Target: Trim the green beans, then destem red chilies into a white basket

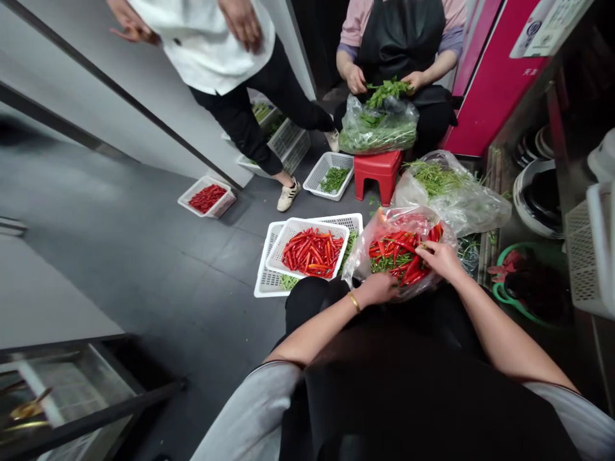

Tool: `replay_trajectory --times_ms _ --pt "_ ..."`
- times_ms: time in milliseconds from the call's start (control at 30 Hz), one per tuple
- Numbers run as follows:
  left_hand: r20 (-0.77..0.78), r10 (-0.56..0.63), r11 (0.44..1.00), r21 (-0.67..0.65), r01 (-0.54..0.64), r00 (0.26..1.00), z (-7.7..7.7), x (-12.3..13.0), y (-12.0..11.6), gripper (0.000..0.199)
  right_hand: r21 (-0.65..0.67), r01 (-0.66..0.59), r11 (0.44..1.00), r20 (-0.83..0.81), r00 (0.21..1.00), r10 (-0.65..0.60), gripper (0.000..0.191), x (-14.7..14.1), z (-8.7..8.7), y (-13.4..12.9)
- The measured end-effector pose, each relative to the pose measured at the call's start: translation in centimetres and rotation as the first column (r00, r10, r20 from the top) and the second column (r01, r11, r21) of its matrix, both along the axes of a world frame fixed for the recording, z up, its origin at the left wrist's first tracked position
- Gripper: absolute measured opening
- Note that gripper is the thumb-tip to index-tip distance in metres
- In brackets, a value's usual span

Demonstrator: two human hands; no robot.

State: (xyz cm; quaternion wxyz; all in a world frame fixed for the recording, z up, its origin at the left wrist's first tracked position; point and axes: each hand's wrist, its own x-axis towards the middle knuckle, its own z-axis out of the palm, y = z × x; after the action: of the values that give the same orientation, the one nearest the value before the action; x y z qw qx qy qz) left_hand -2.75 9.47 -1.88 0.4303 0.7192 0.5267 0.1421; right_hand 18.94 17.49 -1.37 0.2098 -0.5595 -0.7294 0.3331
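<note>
A clear plastic bag (358, 259) rests open on my lap, holding many red chili peppers (391, 245) with green stems. My right hand (441, 258) reaches in from the right, thumb and forefinger pinched on a chili pepper by its stem end. At the bag's near side, my left hand (381, 288) has its fingers curled down against the chilies; the fingertips are hidden, so what they hold does not show. To the left, a white basket (276, 256) of stemless red chilies sits on a larger white basket (262, 282) with green pieces in it.
A co-worker (403, 38) handles leafy greens over a bag behind a red stool (378, 168). Another person (216, 51) stands at the left. Baskets of chilies (207, 198) and greens (335, 180) are on the floor. A green basin (512, 298) stands at my right.
</note>
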Motion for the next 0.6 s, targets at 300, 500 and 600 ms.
replay_trajectory --times_ms 300,500,600 --pt "0.486 0.717 0.573 -0.819 -0.027 0.499 2.4 1.6 1.2 0.013 0.260 -0.259 0.930 0.480 0.871 0.108 0.046 -5.3 1.0 -1.3" --pt "0.377 0.866 0.481 -0.806 -0.345 0.328 -0.2 0.2 1.5 0.019 0.130 -0.324 0.937 0.719 0.682 0.136 0.039 -8.0 0.1 1.9" --pt "0.404 0.869 0.494 -0.744 -0.450 0.286 -0.5 -1.7 2.9 0.020 0.059 -0.347 0.936 0.727 0.657 0.197 0.036 -9.1 1.0 4.3"
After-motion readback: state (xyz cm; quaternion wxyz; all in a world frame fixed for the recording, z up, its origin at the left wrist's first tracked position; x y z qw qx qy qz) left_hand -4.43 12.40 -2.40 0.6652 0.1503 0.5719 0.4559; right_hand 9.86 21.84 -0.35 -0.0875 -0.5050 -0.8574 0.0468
